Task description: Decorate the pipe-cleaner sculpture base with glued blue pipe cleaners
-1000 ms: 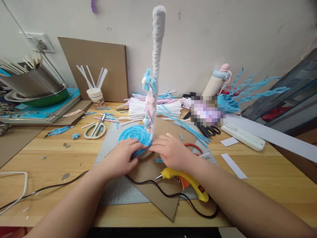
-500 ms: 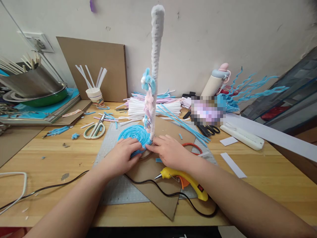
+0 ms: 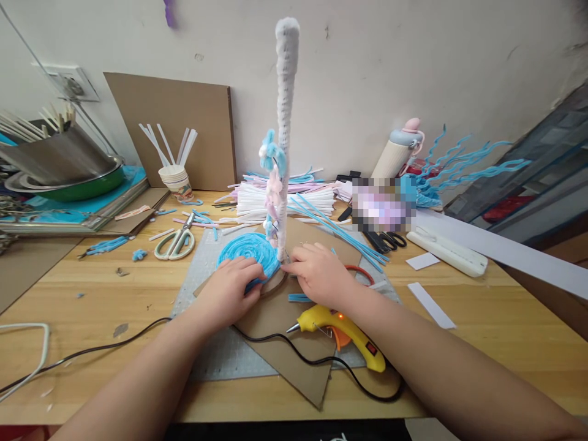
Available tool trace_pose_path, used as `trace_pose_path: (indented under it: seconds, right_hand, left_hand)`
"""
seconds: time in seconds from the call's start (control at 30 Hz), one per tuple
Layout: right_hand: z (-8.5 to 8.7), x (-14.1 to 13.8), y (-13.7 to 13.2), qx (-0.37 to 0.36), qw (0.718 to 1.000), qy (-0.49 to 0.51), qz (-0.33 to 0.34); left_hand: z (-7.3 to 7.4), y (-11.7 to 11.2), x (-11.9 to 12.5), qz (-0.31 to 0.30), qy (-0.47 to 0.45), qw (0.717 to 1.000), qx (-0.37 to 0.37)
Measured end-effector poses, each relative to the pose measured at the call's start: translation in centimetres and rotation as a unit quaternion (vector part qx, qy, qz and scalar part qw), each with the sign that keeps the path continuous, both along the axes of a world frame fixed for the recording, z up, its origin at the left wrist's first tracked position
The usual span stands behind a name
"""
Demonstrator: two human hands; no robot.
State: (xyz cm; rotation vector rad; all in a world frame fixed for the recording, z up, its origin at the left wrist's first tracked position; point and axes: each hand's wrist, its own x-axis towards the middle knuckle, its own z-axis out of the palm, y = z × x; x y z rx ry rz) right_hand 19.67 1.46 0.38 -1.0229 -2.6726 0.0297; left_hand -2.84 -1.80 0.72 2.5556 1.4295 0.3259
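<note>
A round blue coil of fuzzy pipe cleaner (image 3: pixel 250 252) lies on a cardboard sheet (image 3: pixel 294 318). At its right edge a tall white fuzzy pole (image 3: pixel 285 110) stands upright, with blue and pink pipe-cleaner flowers (image 3: pixel 272 177) along its lower part. My left hand (image 3: pixel 232 291) presses on the near edge of the coil, fingers curled down on it. My right hand (image 3: pixel 321 275) rests at the foot of the pole, fingertips pinched against the base. A yellow glue gun (image 3: pixel 342 327) lies just behind my right wrist.
A grey cutting mat (image 3: pixel 215 349) lies under the cardboard. Scissors (image 3: pixel 177 242), a paper cup with white strips (image 3: pixel 177 177), heaps of white and blue pipe cleaners (image 3: pixel 294 199), black scissors (image 3: pixel 388 240), a bottle (image 3: pixel 397 153) and metal pans (image 3: pixel 59 162) crowd the wooden table. A black cord (image 3: pixel 92 350) crosses the front.
The pole has tipped slightly to the left and now stands straighter. My right hand's fingertips have drawn in to the pole's base. My left hand stays on the coil.
</note>
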Motion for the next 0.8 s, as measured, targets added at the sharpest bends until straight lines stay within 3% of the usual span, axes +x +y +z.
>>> trace_pose_path:
  seconds: [0.6, 0.8]
  right_hand:
    - [-0.29, -0.17, 0.18, -0.022, 0.999, -0.048, 0.002]
    - [-0.21, 0.09, 0.36, -0.023, 1.000, -0.019, 0.006]
  left_hand:
    - [-0.01, 0.22, -0.50, -0.030, -0.020, 0.999, -0.001]
    - [0.08, 0.17, -0.58, -0.026, -0.006, 1.000, -0.003]
